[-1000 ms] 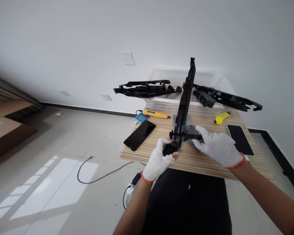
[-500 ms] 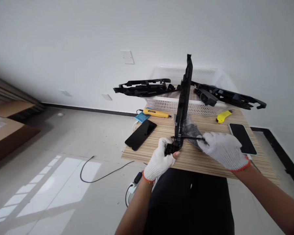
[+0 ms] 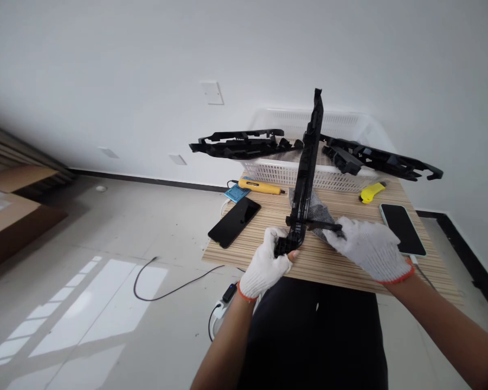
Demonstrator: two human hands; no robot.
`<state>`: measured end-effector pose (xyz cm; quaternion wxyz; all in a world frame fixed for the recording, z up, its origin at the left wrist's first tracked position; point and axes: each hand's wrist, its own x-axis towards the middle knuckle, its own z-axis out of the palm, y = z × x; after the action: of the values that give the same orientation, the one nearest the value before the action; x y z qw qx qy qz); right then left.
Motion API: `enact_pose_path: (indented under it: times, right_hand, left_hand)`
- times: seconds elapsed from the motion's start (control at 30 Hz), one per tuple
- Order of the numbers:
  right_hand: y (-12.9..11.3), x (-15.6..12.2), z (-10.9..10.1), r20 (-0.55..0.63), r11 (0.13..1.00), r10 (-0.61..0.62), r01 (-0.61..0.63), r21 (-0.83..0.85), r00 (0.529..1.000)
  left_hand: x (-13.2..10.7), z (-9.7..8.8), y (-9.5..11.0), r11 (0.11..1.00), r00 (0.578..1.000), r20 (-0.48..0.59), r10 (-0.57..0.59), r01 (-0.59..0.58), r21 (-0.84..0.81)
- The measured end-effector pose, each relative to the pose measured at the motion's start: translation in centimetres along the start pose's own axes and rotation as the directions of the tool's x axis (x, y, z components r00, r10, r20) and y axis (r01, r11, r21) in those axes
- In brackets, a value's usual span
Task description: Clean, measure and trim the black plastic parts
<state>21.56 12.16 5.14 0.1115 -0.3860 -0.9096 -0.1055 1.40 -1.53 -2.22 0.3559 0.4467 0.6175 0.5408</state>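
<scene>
My left hand, in a white knit glove, is closed round the near end of a long black plastic frame part that stands on end over the small wooden table. My right hand, also gloved, is closed on a thin black rod-like tool whose tip meets the frame's lower section. A grey foam cloth lies on the table just behind the frame.
A white plastic basket at the back holds more black frame parts sticking out left and right. Two phones, a yellow screwdriver, a yellow utility knife and a blue card lie on the table. Cables run over the floor at left.
The frame tipped slightly upright then leaned right again. My right hand shifted the black tool a little along the frame's lower part. My left hand kept its grip.
</scene>
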Motion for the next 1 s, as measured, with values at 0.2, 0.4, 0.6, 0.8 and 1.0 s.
enact_pose_path:
  times: [0.2,0.4,0.6,0.8,1.0]
  right_hand:
    - [0.0,0.0,0.1,-0.045,0.982,-0.079,0.069,-0.177,0.996]
    - [0.5,-0.1,0.7,-0.132,0.973,-0.161,0.134,-0.189,0.978]
    - [0.4,-0.1,0.9,-0.161,0.969,-0.176,0.141,-0.204,0.971]
    - [0.3,-0.2,1.3,-0.112,0.977,-0.126,0.103,-0.187,0.986]
    - [0.3,-0.5,2.4,-0.132,0.987,-0.101,0.082,-0.139,0.986]
  left_hand:
    - [0.0,0.0,-0.2,0.999,1.0,0.0,0.009,-0.009,0.034]
    - [0.0,0.0,-0.3,0.997,0.999,0.001,0.039,-0.039,0.067]
    - [0.0,0.0,-0.3,0.997,0.999,0.016,0.048,-0.049,0.056]
    - [-0.1,0.0,-0.3,0.997,1.0,0.006,0.022,-0.022,0.068]
    - [0.1,0.0,-0.1,0.998,1.0,-0.002,0.004,-0.004,0.068]
